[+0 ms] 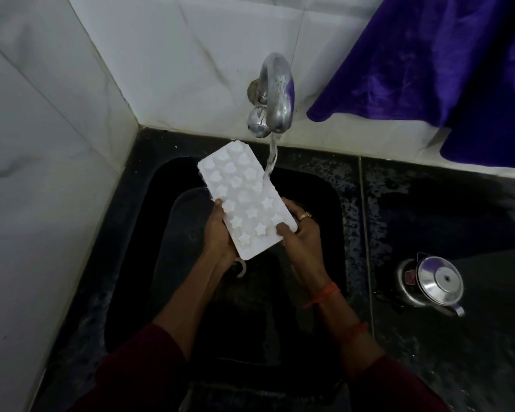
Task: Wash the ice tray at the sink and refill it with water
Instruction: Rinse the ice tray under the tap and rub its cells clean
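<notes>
Water [270, 162] runs from the steel tap [275, 93] onto the right long edge of the white ice tray [244, 197], which is held tilted over the black sink [324, 185]. Its far end is raised toward the sink's back left corner, just below the tap's knob. The left hand [217, 233] has its grip on the tray's left long edge, thumb at the rim and fingers underneath. The right hand [302, 233], wearing a ring [304, 216], has its grip on the near right corner, thumb on top and fingers curled behind the edge. The star and heart cells face up.

Below the tray a clear bowl [188, 200] lies in the basin, and the sink is open to the right of the tray and toward the person. On the wet dark table [428, 203] to the right, a steel pot [431, 283] stands well apart from the sink's rim. A purple cloth [428, 69] hangs on the tiled wall [42, 114] right of the tap.
</notes>
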Tool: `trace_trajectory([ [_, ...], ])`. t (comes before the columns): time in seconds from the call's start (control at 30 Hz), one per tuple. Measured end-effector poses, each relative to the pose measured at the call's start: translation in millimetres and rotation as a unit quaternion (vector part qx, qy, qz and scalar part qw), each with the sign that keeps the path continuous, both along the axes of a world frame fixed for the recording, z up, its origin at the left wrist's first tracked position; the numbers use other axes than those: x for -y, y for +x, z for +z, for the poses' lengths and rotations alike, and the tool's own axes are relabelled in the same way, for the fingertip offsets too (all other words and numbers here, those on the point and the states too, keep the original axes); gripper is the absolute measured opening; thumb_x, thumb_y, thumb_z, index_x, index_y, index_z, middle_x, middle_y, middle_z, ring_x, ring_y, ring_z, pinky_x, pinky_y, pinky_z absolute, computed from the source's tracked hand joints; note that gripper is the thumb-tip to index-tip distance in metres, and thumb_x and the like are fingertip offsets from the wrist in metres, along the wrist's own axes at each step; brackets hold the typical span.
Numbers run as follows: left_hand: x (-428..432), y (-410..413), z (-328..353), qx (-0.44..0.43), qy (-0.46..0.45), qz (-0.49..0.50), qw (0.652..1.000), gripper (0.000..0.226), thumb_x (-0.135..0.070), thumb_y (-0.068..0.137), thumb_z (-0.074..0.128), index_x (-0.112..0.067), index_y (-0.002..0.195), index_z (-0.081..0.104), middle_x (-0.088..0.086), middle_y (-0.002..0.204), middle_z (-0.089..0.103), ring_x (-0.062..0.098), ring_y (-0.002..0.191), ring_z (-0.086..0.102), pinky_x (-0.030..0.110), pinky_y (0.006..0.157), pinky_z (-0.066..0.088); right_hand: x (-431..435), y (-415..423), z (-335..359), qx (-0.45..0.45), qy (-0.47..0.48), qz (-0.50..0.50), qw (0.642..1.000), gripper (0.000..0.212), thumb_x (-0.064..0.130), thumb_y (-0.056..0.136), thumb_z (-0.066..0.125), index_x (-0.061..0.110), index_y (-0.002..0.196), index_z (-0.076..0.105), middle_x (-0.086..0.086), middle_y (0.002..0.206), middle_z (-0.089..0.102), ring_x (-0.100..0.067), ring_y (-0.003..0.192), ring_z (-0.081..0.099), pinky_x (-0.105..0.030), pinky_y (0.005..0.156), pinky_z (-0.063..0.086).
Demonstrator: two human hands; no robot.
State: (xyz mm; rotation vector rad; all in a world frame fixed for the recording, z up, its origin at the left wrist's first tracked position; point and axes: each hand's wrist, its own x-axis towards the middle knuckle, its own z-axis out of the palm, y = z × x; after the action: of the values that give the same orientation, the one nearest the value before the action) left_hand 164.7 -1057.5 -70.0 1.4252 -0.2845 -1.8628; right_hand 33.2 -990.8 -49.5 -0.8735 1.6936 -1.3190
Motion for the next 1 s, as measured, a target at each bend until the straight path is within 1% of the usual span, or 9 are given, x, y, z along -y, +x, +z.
trace_trajectory([
  [0.13, 0, 11, -5, 0.033, -0.025, -0.055, 0.998, 0.052, -0.054, 0.103, 0.048, -0.015, 0.132, 0.066, 0.009, 0.125, 0.073, 0.022, 0.099, 0.073, 0.038, 0.085, 0.056, -3, -7, 3, -0.069, -0.025, 0.044, 0.996, 0.053, -0.004, 0.085, 0.062, 0.015, 0.134, 0.064, 0.005, 0.127, 0.069, 0.002, 0.113, 0.064, -0.026, 0.097, 0.054],
  [0.23, 6, 20, 1, 0.040, -0.037, -0.065, 0.996, 0.053, -0.060, 0.102, 0.042, -0.018, 0.121, 0.067, 0.008, 0.123, 0.070, 0.023, 0.103, 0.068, 0.041, 0.089, 0.054, -10, -9, 0, -0.192, -0.042, 0.088, 0.977, 0.055, 0.003, 0.088, 0.060, 0.018, 0.140, 0.060, -0.001, 0.123, 0.073, 0.016, 0.084, 0.060, -0.003, 0.079, 0.044],
  [0.3, 12, 25, 5, 0.024, -0.021, -0.060, 0.998, 0.055, -0.064, 0.101, 0.041, -0.018, 0.121, 0.064, 0.005, 0.116, 0.068, 0.023, 0.100, 0.065, 0.041, 0.081, 0.054, -15, -11, -3, -0.278, -0.054, 0.116, 0.952, 0.053, 0.014, 0.088, 0.053, 0.019, 0.140, 0.061, -0.007, 0.106, 0.077, 0.009, 0.073, 0.056, -0.004, 0.069, 0.038],
  [0.43, 21, 33, 5, 0.006, -0.009, -0.066, 0.998, 0.074, -0.071, 0.095, 0.044, -0.011, 0.136, 0.059, 0.016, 0.128, 0.067, 0.035, 0.115, 0.065, 0.052, 0.092, 0.056, -24, -18, -9, -0.398, -0.101, 0.206, 0.888, 0.055, 0.021, 0.086, 0.048, 0.017, 0.139, 0.061, -0.007, 0.120, 0.074, -0.009, 0.098, 0.067, -0.022, 0.085, 0.049],
  [0.67, 20, 31, 4, -0.040, 0.005, -0.002, 0.999, 0.050, -0.047, 0.106, 0.038, -0.008, 0.109, 0.069, 0.014, 0.105, 0.075, 0.031, 0.097, 0.069, 0.045, 0.083, 0.055, -37, -36, -27, -0.529, -0.232, 0.305, 0.757, 0.057, -0.004, 0.088, 0.067, 0.015, 0.141, 0.059, -0.002, 0.144, 0.059, -0.016, 0.138, 0.051, -0.041, 0.116, 0.040],
  [0.8, 16, 24, 4, 0.011, -0.070, -0.042, 0.997, 0.029, -0.019, 0.106, 0.046, -0.004, 0.092, 0.066, 0.011, 0.085, 0.074, 0.031, 0.080, 0.068, 0.039, 0.067, 0.062, -48, -43, -28, -0.533, -0.179, 0.357, 0.746, 0.069, 0.010, 0.077, 0.070, 0.016, 0.144, 0.055, -0.004, 0.152, 0.051, -0.020, 0.146, 0.041, -0.050, 0.119, 0.033],
  [0.87, 14, 22, 1, 0.077, -0.107, -0.053, 0.990, 0.025, -0.025, 0.102, 0.058, -0.002, 0.091, 0.062, 0.009, 0.079, 0.074, 0.030, 0.079, 0.069, 0.043, 0.074, 0.063, -53, -44, -26, -0.529, -0.148, 0.345, 0.761, 0.069, 0.023, 0.077, 0.068, 0.020, 0.144, 0.055, -0.006, 0.158, 0.042, -0.024, 0.150, 0.033, -0.054, 0.121, 0.027],
  [0.93, 12, 20, 1, 0.089, -0.101, -0.051, 0.990, 0.023, -0.029, 0.097, 0.063, -0.009, 0.086, 0.063, -0.003, 0.072, 0.071, 0.012, 0.073, 0.068, 0.034, 0.072, 0.057, -58, -39, -25, -0.481, -0.139, 0.281, 0.819, 0.059, 0.029, 0.083, 0.070, 0.021, 0.141, 0.058, -0.008, 0.161, 0.036, -0.025, 0.152, 0.028, -0.053, 0.122, 0.024],
  [1.0, 8, 18, 5, -0.046, -0.064, 0.005, 0.997, 0.022, -0.029, 0.096, 0.053, -0.016, 0.082, 0.063, -0.001, 0.079, 0.069, 0.016, 0.075, 0.067, 0.034, 0.076, 0.054, -61, -30, -23, -0.387, -0.128, 0.163, 0.898, 0.052, 0.026, 0.089, 0.071, 0.018, 0.139, 0.058, -0.009, 0.161, 0.031, -0.023, 0.152, 0.026, -0.041, 0.123, 0.025],
])
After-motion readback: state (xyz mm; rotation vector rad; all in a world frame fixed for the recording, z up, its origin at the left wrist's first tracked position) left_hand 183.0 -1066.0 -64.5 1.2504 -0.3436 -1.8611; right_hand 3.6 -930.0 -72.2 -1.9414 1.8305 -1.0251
